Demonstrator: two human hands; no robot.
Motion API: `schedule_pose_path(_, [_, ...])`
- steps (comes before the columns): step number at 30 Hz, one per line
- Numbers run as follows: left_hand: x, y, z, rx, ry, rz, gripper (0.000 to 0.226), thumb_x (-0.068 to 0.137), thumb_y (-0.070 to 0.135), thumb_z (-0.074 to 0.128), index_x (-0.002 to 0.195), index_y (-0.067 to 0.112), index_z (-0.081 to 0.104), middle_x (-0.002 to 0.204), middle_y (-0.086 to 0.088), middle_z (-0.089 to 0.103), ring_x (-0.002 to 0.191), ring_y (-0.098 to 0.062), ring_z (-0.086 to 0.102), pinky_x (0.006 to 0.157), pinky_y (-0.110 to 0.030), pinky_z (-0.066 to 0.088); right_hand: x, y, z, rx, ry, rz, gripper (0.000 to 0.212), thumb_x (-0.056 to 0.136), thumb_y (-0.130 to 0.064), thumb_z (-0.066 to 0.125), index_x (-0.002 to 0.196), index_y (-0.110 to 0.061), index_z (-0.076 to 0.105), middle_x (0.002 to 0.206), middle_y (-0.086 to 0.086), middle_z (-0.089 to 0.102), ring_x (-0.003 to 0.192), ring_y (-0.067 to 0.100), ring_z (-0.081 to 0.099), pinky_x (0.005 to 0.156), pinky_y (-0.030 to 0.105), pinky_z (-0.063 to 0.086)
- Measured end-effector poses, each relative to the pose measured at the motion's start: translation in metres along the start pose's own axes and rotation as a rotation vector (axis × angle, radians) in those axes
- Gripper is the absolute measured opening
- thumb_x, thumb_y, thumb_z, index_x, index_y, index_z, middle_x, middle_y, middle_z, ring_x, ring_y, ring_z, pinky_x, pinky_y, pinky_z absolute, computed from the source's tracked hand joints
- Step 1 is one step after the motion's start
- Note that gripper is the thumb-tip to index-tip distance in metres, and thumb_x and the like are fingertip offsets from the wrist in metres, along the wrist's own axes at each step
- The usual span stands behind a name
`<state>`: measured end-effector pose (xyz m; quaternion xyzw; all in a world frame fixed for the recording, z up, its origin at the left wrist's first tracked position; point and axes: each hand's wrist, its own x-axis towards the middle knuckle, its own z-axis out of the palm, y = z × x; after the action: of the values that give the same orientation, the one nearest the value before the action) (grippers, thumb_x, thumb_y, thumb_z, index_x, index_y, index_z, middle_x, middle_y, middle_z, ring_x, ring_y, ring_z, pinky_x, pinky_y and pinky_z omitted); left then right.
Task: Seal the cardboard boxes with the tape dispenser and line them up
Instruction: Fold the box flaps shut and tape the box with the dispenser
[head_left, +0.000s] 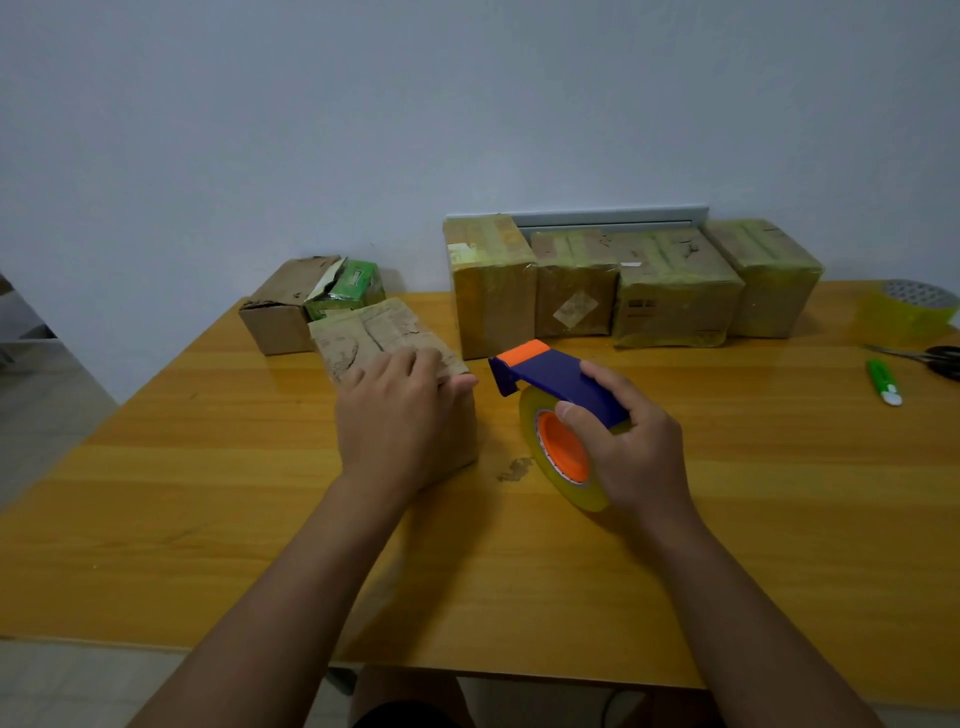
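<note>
Looks like a plain room used for packing parcels. Bare pale wall (260, 130), yellow wooden counter (727, 493), taped cardboard boxes (623, 280) in a row, spare tape roll (906, 312), scissors (930, 358).

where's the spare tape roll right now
In the head view the spare tape roll sits at the table's far right edge, right of the row of taped boxes and just behind the scissors.
</note>
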<state>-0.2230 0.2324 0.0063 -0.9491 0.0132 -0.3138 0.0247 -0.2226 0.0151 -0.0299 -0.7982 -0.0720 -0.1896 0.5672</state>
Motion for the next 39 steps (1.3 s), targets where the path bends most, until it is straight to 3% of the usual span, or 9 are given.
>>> schedule_pose_path(5, [0.002,-0.026,-0.007,-0.263,0.013,0.027,0.05,0.098,0.05,0.035,0.088,0.017,0.072,0.075,0.001,0.062,0.068,-0.018,0.052,0.053,-0.03,0.039,-0.001,0.0,0.001,0.009,-0.004,-0.004,0.051,0.085,-0.037,0.072,0.133,-0.032,0.056,0.111,-0.032,0.048,0.103,-0.002,0.055,0.084,0.032,0.055])
schedule_pose_path(11, [-0.007,-0.03,0.012,-0.271,0.189,0.171,0.041,0.097,0.041,0.045,0.097,0.012,0.074,0.085,-0.005,0.069,0.074,-0.026,0.056,0.059,-0.037,0.044,-0.001,-0.001,0.001,0.012,0.001,-0.001,0.051,0.085,-0.036,0.072,0.133,-0.032,0.056,0.109,-0.037,0.046,0.102,-0.003,0.055,0.086,0.033,0.055])
schedule_pose_path(16, [-0.011,-0.04,0.017,-0.289,0.193,0.228,0.041,0.096,0.041,0.049,0.107,0.01,0.072,0.094,-0.006,0.07,0.08,-0.026,0.056,0.063,-0.036,0.046,-0.002,-0.002,0.002,0.013,0.011,-0.004,0.049,0.085,-0.036,0.072,0.132,-0.032,0.057,0.11,-0.036,0.048,0.103,0.0,0.056,0.087,0.037,0.055])
schedule_pose_path(20, [-0.011,-0.033,0.014,-0.252,0.195,0.205,0.036,0.096,0.037,0.05,0.104,0.009,0.071,0.09,-0.007,0.07,0.076,-0.026,0.056,0.062,-0.036,0.046,-0.001,-0.003,0.004,-0.01,0.037,-0.016,0.05,0.085,-0.035,0.072,0.133,-0.028,0.057,0.114,-0.018,0.053,0.101,0.007,0.057,0.085,0.035,0.056])
schedule_pose_path(24, [-0.011,-0.011,0.01,-0.276,0.221,0.019,0.024,0.092,0.033,0.059,0.086,0.011,0.064,0.078,-0.005,0.068,0.07,-0.024,0.053,0.06,-0.031,0.038,-0.001,-0.007,0.013,-0.054,0.09,-0.044,0.05,0.084,-0.035,0.073,0.132,-0.026,0.058,0.11,-0.016,0.053,0.091,0.003,0.056,0.078,0.025,0.052])
schedule_pose_path(28, [-0.003,-0.001,0.006,-0.357,0.169,-0.036,0.015,0.093,0.03,0.063,0.088,0.016,0.068,0.083,0.0,0.071,0.077,-0.019,0.053,0.069,-0.029,0.028,-0.002,-0.012,0.029,-0.031,0.128,-0.041,0.051,0.084,-0.036,0.073,0.132,-0.026,0.058,0.106,-0.014,0.054,0.091,0.007,0.056,0.079,0.028,0.053])
schedule_pose_path(32, [-0.014,-0.023,0.006,-0.415,0.119,0.03,0.025,0.094,0.035,0.05,0.108,0.029,0.07,0.114,0.01,0.069,0.108,-0.017,0.057,0.087,-0.035,0.026,-0.003,-0.008,0.033,-0.042,0.132,-0.064,0.052,0.086,-0.037,0.071,0.134,-0.026,0.056,0.106,-0.013,0.053,0.088,0.003,0.056,0.078,0.029,0.054])
schedule_pose_path(36, [-0.018,-0.023,0.004,-0.406,0.085,0.028,0.03,0.095,0.036,0.05,0.116,0.023,0.067,0.116,0.003,0.069,0.103,-0.016,0.06,0.089,-0.032,0.028,-0.005,-0.004,0.032,-0.048,0.122,-0.07,0.053,0.086,-0.038,0.07,0.136,-0.027,0.053,0.11,-0.012,0.051,0.088,-0.001,0.054,0.074,0.022,0.051])
schedule_pose_path(39, [-0.017,-0.027,0.004,-0.477,0.045,-0.028,0.028,0.091,0.037,0.059,0.112,0.018,0.06,0.118,0.002,0.065,0.106,-0.015,0.059,0.094,-0.032,0.03,-0.01,-0.001,0.031,-0.034,0.136,-0.094,0.054,0.086,-0.04,0.071,0.136,-0.028,0.053,0.109,-0.013,0.05,0.09,-0.003,0.054,0.073,0.027,0.053])
